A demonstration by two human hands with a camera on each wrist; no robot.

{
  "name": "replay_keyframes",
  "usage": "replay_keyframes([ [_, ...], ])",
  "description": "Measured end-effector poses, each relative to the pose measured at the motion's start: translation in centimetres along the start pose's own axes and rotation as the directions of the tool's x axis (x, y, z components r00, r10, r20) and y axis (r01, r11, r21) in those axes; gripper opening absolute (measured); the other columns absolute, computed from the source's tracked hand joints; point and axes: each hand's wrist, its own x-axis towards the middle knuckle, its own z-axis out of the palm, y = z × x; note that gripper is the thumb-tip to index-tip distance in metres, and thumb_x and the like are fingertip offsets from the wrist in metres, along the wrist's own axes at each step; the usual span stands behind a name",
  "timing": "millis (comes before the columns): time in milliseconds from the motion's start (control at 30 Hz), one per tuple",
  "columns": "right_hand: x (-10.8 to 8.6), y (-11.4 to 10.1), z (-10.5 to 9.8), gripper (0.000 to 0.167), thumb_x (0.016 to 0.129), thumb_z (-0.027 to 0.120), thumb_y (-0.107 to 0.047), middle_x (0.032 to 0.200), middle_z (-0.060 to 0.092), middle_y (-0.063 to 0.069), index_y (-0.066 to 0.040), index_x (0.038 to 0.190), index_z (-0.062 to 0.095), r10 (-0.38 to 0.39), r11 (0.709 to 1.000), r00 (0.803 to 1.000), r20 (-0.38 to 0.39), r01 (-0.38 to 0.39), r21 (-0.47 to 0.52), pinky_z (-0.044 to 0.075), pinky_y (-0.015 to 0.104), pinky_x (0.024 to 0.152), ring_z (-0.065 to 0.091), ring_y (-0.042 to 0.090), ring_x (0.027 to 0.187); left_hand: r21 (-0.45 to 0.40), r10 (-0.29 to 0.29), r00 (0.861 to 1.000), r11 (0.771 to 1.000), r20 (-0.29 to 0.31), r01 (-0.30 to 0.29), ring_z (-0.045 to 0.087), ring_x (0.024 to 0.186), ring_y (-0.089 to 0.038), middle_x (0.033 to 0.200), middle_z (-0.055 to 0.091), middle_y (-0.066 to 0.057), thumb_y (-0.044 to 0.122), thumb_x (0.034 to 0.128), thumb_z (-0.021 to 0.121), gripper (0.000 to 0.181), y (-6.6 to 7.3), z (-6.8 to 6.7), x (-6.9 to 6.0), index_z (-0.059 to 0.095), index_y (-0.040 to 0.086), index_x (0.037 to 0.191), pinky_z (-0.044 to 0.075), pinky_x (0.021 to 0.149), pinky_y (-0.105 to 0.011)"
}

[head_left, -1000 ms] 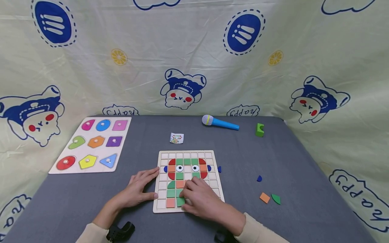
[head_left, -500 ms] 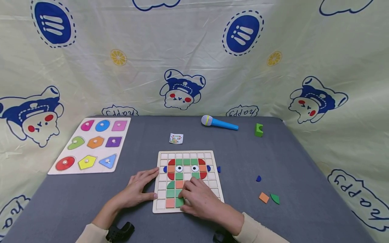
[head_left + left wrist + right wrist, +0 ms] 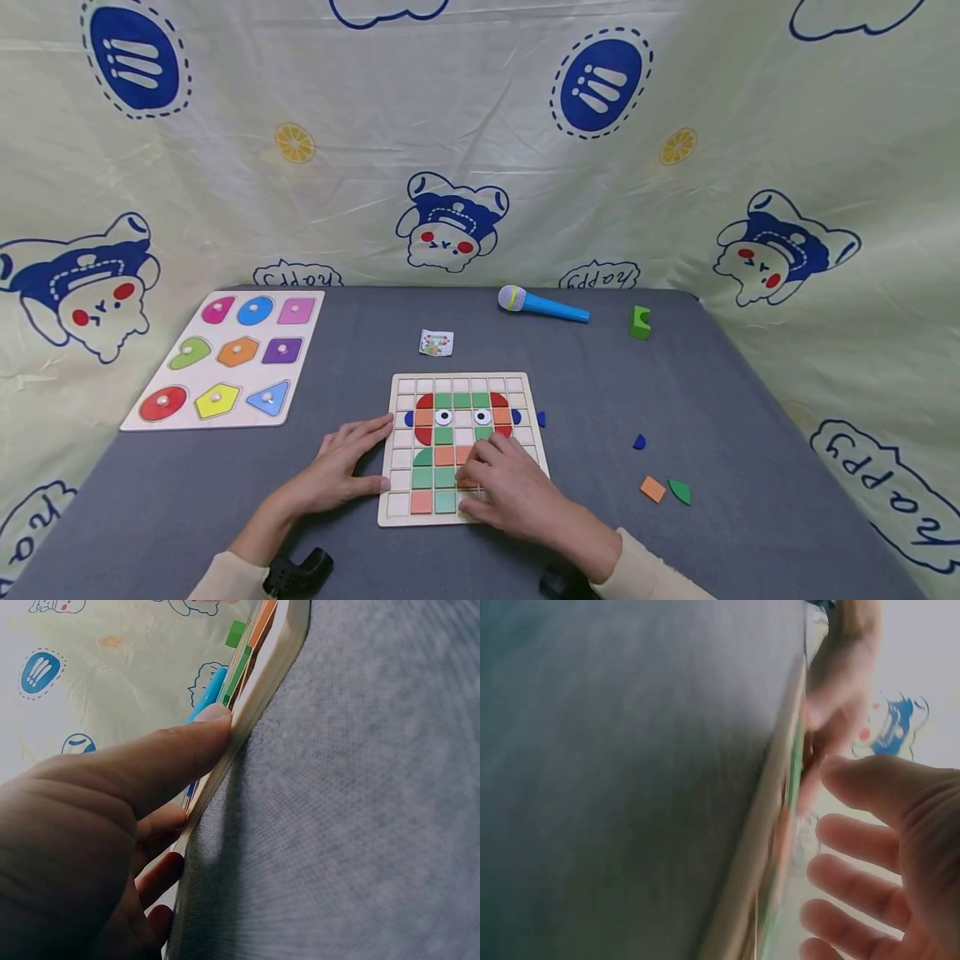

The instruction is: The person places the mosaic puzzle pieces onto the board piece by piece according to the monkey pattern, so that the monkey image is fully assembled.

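A wooden grid board (image 3: 388, 500) lies at the table's front middle, with green, orange and red tiles (image 3: 446, 502) and two eye pieces (image 3: 482, 417) set in its squares. My left hand (image 3: 333, 467) rests against the board's left edge, its thumb and fingertips touching the rim, as the left wrist view (image 3: 180, 754) shows the thumb doing. Over the board's lower right part hovers my right hand (image 3: 513, 487), partly covering tiles beneath it. The right wrist view shows its thumb and fingers (image 3: 855, 889) apart with nothing between them.
Right of the board lie a blue piece (image 3: 639, 442), an orange square (image 3: 652, 489) and a green quarter piece (image 3: 680, 492). Another blue piece (image 3: 542, 419) sits by its right edge. Farther back are a toy microphone (image 3: 551, 307), a green block (image 3: 640, 322), a small card (image 3: 437, 342) and a shape puzzle (image 3: 251, 375).
My right hand has shifted slightly right across the board, uncovering more orange and green tiles. The left hand stays at the board's left edge.
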Motion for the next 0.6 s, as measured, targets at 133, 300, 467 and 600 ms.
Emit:
replay_keyframes([
  [133,-1.2,1.4,-1.1,0.023,0.077,0.075,-0.038,0.091,0.056,-0.009,-0.023,0.094,0.070,0.074,0.997,0.997,-0.005,-0.074,0.025,0.040,0.032,0.083,0.043,0.007,0.089,-0.002,-0.005,1.000,1.000,-0.002,0.005,0.034,0.130,-0.030,0.152,0.035,-0.007,0.039,0.0803,0.072,0.078,0.0,0.0,0.0,0.039,0.008,0.144,0.021,0.097,-0.052],
  [300,-3.2,3.5,-2.6,0.027,0.074,0.078,-0.037,0.092,0.057,-0.009,-0.021,0.095,0.071,0.167,0.986,0.986,-0.024,-0.167,0.005,0.039,0.032,0.078,0.043,0.007,0.088,0.000,-0.011,1.000,1.000,0.005,0.011,0.034,0.130,-0.029,0.153,0.034,-0.006,0.040,0.0805,0.071,0.078,0.0,0.0,0.0,0.039,0.009,0.144,0.021,0.096,-0.051],
  [467,-5.8,5.8,-3.8,0.029,0.071,0.081,-0.036,0.091,0.057,-0.009,-0.021,0.094,0.071,0.270,0.959,0.961,-0.050,-0.274,-0.073,0.041,0.033,0.078,0.045,0.008,0.089,-0.002,-0.011,1.000,1.000,0.004,0.011,0.034,0.130,-0.029,0.153,0.034,-0.006,0.040,0.0805,0.071,0.078,0.1,0.0,0.0,0.039,0.009,0.145,0.022,0.095,-0.051],
  [600,-8.2,7.6,-4.2,0.030,0.068,0.083,-0.032,0.090,0.057,-0.009,-0.021,0.092,0.070,0.319,0.939,0.943,-0.094,-0.328,-0.103,0.042,0.035,0.077,0.046,0.010,0.087,-0.008,-0.012,1.000,1.000,0.004,0.012,0.033,0.130,-0.029,0.153,0.034,-0.006,0.040,0.0805,0.071,0.078,0.0,0.0,0.0,0.039,0.009,0.145,0.022,0.095,-0.051],
])
